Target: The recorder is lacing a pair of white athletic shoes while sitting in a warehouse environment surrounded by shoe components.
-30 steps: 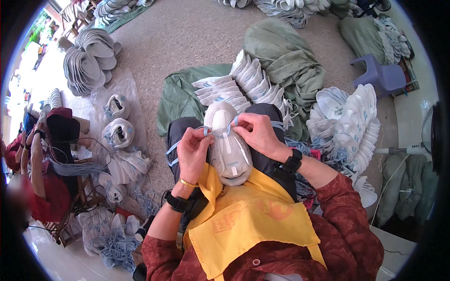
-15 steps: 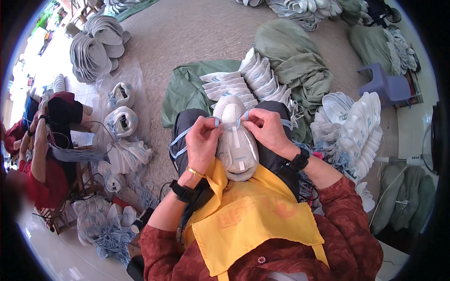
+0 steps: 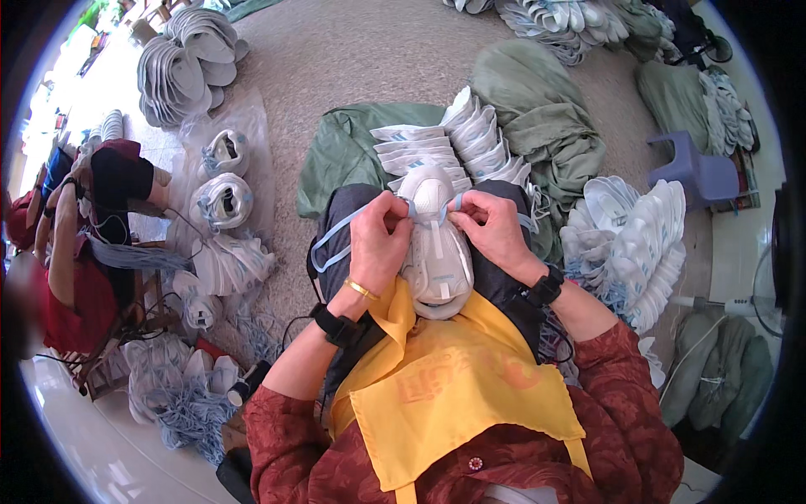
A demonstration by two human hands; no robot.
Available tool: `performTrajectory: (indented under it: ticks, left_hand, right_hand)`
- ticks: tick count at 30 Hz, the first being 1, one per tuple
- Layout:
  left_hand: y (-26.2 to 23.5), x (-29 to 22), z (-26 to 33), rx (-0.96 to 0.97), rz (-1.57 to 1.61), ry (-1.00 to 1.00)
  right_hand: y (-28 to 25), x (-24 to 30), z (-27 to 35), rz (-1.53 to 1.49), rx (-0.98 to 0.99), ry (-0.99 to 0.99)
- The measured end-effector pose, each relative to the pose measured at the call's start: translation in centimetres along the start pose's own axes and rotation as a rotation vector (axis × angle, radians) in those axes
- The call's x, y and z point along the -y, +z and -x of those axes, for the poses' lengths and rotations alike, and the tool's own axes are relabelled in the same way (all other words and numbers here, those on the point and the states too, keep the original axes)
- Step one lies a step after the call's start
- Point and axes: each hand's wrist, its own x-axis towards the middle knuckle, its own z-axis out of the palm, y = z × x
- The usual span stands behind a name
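A whitish-grey shoe upper (image 3: 440, 260) lies in my lap between my knees, its heel end toward me. My left hand (image 3: 379, 235) pinches a light blue shoelace (image 3: 336, 238) at the left side of the upper's opening, and a loop of the lace hangs over my left knee. On the other side, my right hand (image 3: 495, 233) has thumb and fingers closed on the lace near the eyelets. Its loose end passes behind the hand to the right. The exact spot where the fingertips meet the lace is partly hidden.
Stacked white uppers (image 3: 487, 139) lie beyond my knees beside a green sack (image 3: 537, 109). More stacked uppers (image 3: 642, 252) are to my right, near a purple stool (image 3: 693, 172). At left, finished-looking shoes (image 3: 222, 200) rest on plastic sheeting, and a co-worker in red (image 3: 80, 294) sits by blue laces.
The view has shifted slightly, so the surroundings sit a little differently. Both hands stay at the upper's opening, still pinching the lace, with only small finger movement.
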Motion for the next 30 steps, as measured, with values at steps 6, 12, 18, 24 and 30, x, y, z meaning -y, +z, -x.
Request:
performTrajectory:
  ticks: [6, 12, 18, 24, 30]
  left_hand:
    - [0.7, -0.3, -0.5, -0.002, -0.247, 0.296]
    - [1.0, -0.6, -0.3, -0.057, -0.286, 0.303]
    - [0.9, -1.0, -0.2, -0.064, -0.206, 0.118]
    - [0.4, -0.6, -0.1, -0.048, -0.318, 0.18]
    - [0.7, 0.4, -0.3, -0.03, -0.36, 0.245]
  right_hand:
    - [0.0, 0.2, -0.1, 0.027, -0.013, -0.017]
    - [-0.2, 0.8, -0.3, 0.028, -0.009, 0.024]
    - [-0.1, 0.2, -0.6, -0.017, 0.0, 0.061]
    - [-0.1, 0.9, -0.4, 0.0, -0.03, 0.03]
    - [-0.4, 1.0, -1.0, 0.049, -0.009, 0.022]
